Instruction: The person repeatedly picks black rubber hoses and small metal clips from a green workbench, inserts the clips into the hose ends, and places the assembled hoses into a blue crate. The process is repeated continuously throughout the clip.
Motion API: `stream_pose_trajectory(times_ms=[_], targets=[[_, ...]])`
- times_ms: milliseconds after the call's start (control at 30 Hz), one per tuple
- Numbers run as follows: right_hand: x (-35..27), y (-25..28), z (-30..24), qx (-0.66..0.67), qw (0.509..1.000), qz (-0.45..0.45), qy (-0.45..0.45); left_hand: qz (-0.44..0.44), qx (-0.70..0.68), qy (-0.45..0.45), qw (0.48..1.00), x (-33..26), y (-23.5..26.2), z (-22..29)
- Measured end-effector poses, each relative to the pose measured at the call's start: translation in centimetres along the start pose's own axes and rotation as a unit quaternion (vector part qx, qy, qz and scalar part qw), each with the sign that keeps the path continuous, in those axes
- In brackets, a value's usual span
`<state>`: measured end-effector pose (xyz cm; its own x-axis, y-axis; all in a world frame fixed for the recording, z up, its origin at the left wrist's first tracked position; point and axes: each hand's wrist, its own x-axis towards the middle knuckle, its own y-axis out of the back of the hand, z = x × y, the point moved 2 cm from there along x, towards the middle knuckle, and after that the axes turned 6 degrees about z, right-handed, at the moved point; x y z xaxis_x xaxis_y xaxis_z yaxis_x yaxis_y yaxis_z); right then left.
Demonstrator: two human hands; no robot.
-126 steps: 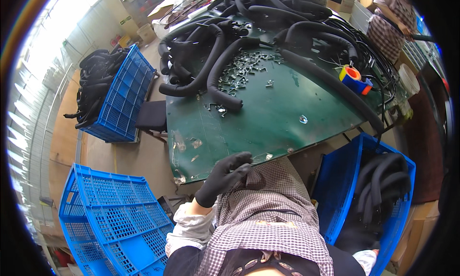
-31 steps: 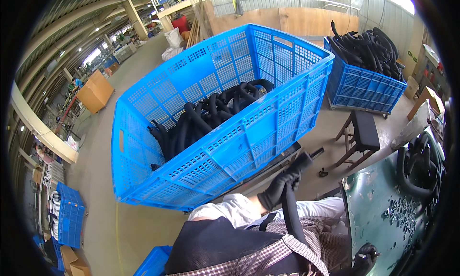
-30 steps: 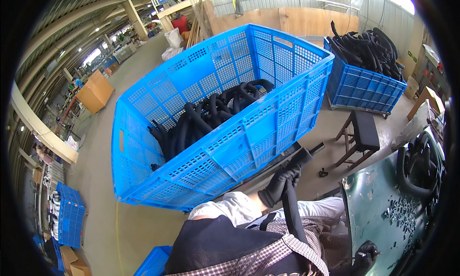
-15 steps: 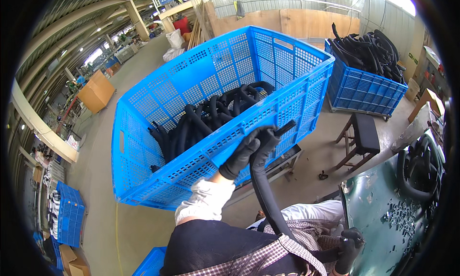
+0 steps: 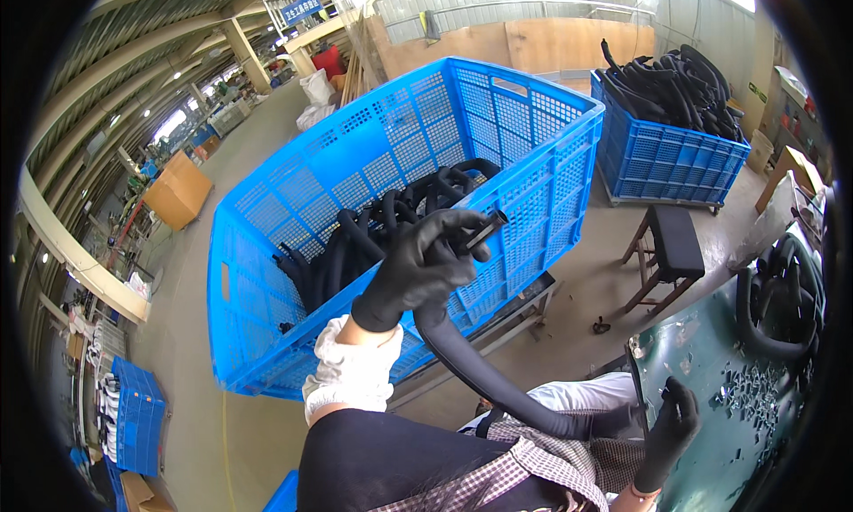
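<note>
The left hand (image 5: 418,268) is closed round a black tube (image 5: 471,364), far end indistinct, before a blue crate (image 5: 351,152) of half-hidden piled tubes (image 5: 360,235). The right hand (image 5: 673,423) half-curls at the green table (image 5: 689,352), any hold unclear.

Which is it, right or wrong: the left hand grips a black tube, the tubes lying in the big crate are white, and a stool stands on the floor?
Wrong on colour: the head view shows that the tubes lying in the big crate are black. The left hand does grip a black tube, and a stool stands on the floor.
</note>
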<state>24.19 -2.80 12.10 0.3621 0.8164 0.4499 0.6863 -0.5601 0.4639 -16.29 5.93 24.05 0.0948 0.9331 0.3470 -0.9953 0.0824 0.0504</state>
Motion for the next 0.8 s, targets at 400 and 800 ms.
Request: stream_pose_trajectory(times_ms=[400,800], targets=[[-1.9,-5.3,-6.4,0.395,0.858,-0.208,-0.256,-0.088,0.241,-0.167,0.952,-2.3,-7.0,-0.8],[-2.3,-8.2,-5.6,0.400,0.841,-0.242,-0.274,-0.122,0.348,-0.177,0.913,-6.0,-13.8,-8.4]])
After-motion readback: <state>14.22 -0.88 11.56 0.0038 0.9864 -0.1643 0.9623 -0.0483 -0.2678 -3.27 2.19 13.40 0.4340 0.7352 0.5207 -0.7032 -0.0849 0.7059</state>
